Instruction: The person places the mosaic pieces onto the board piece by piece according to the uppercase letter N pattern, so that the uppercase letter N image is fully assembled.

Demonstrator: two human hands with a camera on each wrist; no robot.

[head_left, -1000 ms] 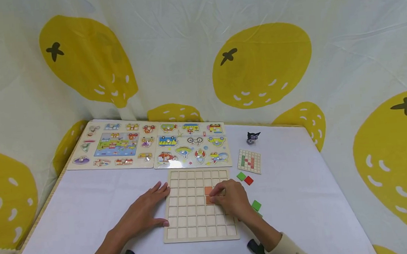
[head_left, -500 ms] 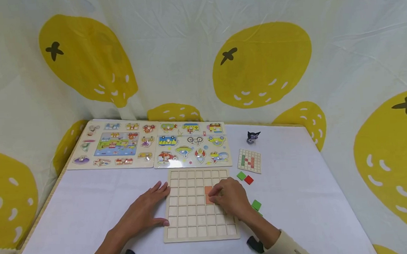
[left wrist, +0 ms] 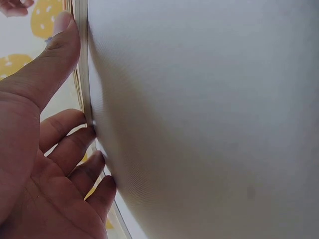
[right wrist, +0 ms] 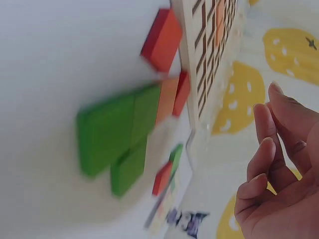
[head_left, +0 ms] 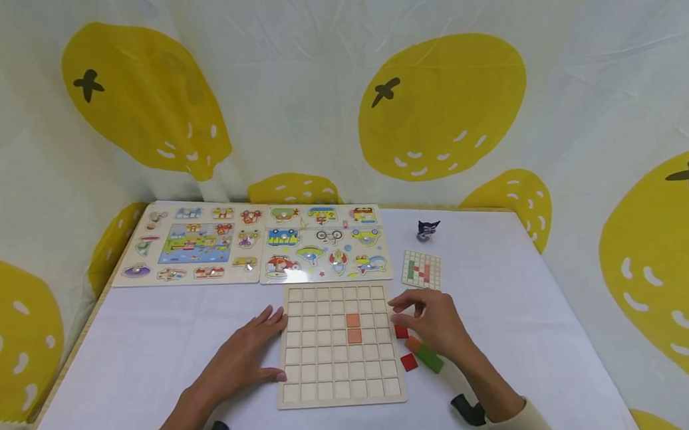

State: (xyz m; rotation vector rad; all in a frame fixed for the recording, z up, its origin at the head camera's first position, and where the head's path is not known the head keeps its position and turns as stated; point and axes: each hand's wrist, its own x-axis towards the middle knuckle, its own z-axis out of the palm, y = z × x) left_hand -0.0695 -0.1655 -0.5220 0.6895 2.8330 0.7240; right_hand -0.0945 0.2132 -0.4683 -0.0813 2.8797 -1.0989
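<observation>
A wooden grid board lies on the white cloth, with two orange tiles set one above the other in its cells. My left hand rests along the board's left edge, thumb and fingertips touching the rim, as the left wrist view also shows. Just right of the board hovers my right hand, thumb and index tips close together and holding nothing. Below it are loose tiles: a red tile, green tiles and an orange tile. The hand partly hides others in the head view.
A small pattern card with green and red squares lies right of the board's top. Behind it stands a small dark figurine. Two picture puzzle boards, a harbour one and a vehicle one, lie side by side behind the grid.
My right hand has lifted off the orange tiles and moved right, over the loose tiles, uncovering both orange tiles in the grid. My left hand has stayed in place.
</observation>
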